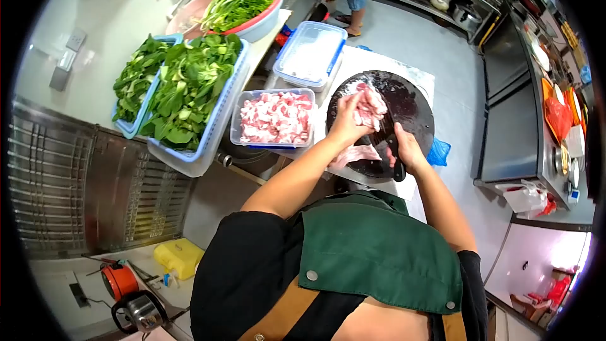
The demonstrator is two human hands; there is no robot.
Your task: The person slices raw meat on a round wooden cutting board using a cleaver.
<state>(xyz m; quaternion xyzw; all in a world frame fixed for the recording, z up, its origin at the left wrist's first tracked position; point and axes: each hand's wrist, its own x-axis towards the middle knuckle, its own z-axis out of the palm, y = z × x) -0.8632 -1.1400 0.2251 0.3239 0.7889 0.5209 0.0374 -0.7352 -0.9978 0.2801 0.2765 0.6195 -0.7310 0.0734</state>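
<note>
My left hand (346, 120) is closed on pieces of raw meat (369, 107) over the round dark chopping board (413, 98). In my right hand (409, 149) is the black handle of a knife (397, 159), its blade beside the meat. A pale strip of meat (356, 155) lies at the board's near left edge, below my left hand. Left of the board, a clear container (276, 118) holds many cut pieces of pink and white meat. Behind it sits another clear container with a blue-edged lid (310, 53).
Baskets of leafy greens (196, 88) and a red-rimmed basin (278, 6) of green onions stand at left. A blue bag (439, 151) is right of the board. Another person's legs (356, 6) show at the back. A steel counter (536, 88) runs along the right.
</note>
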